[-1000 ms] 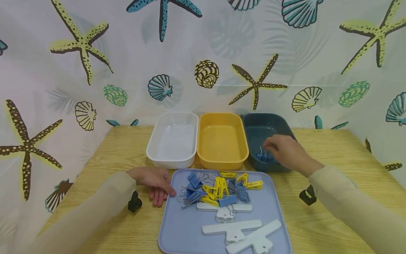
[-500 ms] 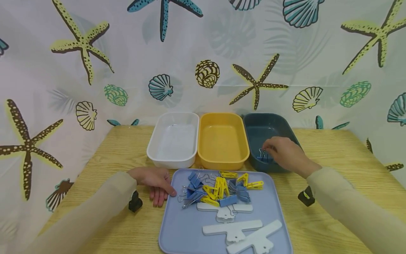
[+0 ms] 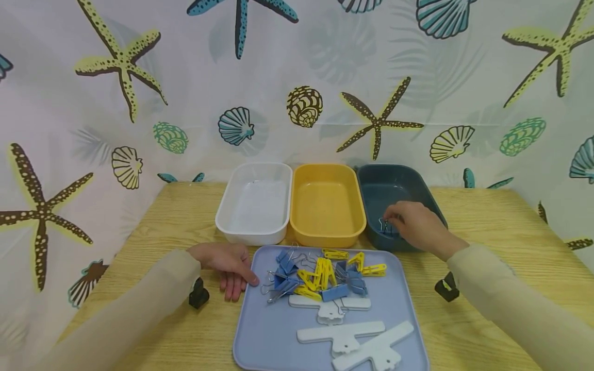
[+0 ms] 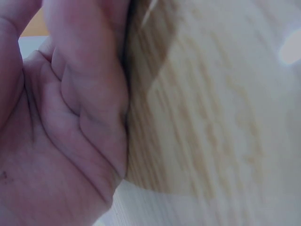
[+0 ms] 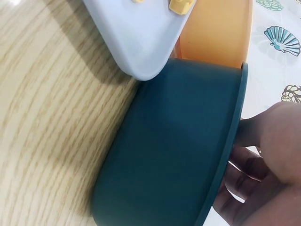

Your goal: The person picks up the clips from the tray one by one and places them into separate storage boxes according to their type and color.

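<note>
In the head view, my right hand [image 3: 417, 226] reaches into the dark teal bin [image 3: 392, 178] and pinches a blue binder clip [image 3: 387, 227] by its wire handle, low in the bin near its front wall. The bin's wall hides that clip in the right wrist view, where only the curled fingers [image 5: 244, 174] show past the rim. Beside the grey-blue tray [image 3: 264, 330], my left hand [image 3: 227, 265] rests on the table with its thumb at the tray's left rim and its fingers loosely bent. Blue binder clips [image 3: 334, 293], yellow clothespins [image 3: 322, 273] and white bag clips [image 3: 341, 332] lie on the tray.
To the left of the teal bin stand a yellow bin [image 3: 325, 206] and a white bin [image 3: 255, 201], side by side against a seashell-patterned cloth [image 3: 278, 62]. The tray sits on the wooden table [image 3: 176, 221] just in front of the bins.
My right hand has sunk slightly lower in the teal bin with the binder clip. The left hand and the clips on the tray stay as they were.
</note>
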A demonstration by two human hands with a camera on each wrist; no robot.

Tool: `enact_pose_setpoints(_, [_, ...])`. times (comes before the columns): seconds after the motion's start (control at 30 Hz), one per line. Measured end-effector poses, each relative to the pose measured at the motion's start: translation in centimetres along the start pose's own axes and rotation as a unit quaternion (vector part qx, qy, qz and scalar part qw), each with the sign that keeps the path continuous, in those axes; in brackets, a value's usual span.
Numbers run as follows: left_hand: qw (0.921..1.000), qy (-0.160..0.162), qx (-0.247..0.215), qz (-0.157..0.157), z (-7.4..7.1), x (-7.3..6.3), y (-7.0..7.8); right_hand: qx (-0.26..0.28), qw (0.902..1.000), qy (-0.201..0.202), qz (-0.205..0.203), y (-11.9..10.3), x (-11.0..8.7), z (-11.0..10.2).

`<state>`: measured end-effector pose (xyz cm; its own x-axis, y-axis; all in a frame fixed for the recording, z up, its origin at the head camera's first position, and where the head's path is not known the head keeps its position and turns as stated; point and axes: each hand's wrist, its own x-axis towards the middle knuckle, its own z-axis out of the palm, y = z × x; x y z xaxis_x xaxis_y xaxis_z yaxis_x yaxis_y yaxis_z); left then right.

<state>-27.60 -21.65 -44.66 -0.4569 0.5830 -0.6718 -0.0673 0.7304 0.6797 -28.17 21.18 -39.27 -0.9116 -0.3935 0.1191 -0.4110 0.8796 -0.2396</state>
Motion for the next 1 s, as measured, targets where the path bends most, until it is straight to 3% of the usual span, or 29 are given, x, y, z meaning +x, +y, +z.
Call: enact_pose_setpoints(1.0, [1.0000, 0.006, 0.007, -0.002, 0.04, 0.02, 0.04, 0.003, 1.0000, 0.008, 0.004, 0.10, 0.10, 0.65])
